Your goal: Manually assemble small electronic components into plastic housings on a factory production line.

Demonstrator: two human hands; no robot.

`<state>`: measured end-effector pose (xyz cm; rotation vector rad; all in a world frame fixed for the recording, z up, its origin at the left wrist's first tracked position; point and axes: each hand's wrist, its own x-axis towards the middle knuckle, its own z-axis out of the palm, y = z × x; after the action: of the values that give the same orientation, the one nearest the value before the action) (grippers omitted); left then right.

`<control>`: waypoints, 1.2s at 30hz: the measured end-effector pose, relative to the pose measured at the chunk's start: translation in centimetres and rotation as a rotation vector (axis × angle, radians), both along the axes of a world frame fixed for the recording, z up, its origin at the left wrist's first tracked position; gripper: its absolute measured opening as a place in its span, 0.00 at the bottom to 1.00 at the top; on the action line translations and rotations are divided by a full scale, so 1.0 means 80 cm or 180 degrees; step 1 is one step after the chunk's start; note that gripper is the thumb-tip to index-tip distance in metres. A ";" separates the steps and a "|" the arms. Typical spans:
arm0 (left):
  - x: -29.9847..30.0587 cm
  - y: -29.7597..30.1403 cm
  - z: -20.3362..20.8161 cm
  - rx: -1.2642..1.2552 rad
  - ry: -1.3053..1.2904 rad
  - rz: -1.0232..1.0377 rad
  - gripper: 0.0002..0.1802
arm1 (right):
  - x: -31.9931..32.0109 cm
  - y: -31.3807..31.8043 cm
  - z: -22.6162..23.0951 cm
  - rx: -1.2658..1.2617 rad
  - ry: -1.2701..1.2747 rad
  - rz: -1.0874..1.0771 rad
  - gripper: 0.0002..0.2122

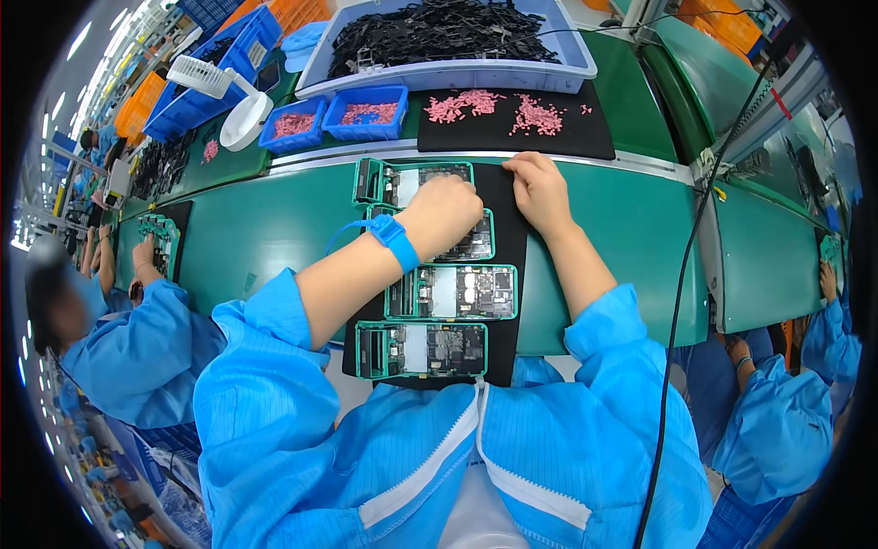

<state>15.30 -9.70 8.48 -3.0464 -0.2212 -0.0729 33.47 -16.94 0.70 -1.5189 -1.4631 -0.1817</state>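
Note:
Several opened devices with green frames and exposed circuit boards lie in a column on a black mat (509, 357). My left hand (442, 215), with a blue strap (393, 240) at its wrist, is closed over the farthest device (402, 186) and the second device (478, 236). Its fingertips point down and are partly hidden, so what they pinch does not show. My right hand (541, 192) is at the mat's far right edge, fingers bent and closed; anything in them is too small to make out. Nearer to me lie a third device (462, 291) and the nearest device (439, 350).
Beyond the metal rail, small pink pieces (537, 116) lie on a black pad (585, 137) and in two blue trays (366, 128). A large bin (439, 75) holds black parts. A white fan (245, 123) stands left. A black cable (681, 302) hangs right. Co-workers sit on both sides.

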 end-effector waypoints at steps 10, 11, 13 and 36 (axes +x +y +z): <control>-0.010 -0.018 0.010 -0.0240 0.0141 0.0167 0.02 | 0.023 0.012 0.009 -0.0237 0.0585 -0.0056 0.07; -0.013 -0.014 0.012 -0.0485 0.0154 0.0192 0.02 | 0.034 0.021 0.009 -0.0067 0.0513 -0.0234 0.07; -0.022 -0.004 0.019 -0.0747 0.0257 0.0149 0.05 | 0.059 0.036 0.012 -0.0474 0.0355 -0.0553 0.04; 0.161 0.162 0.019 -0.1085 -0.0123 -0.0360 0.05 | 0.004 -0.025 0.037 -0.1498 0.0078 -0.0126 0.03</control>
<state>28.16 3.24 9.97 -3.3981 -0.0688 -0.1125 33.83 -18.96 3.70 -1.9161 -1.5250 0.1712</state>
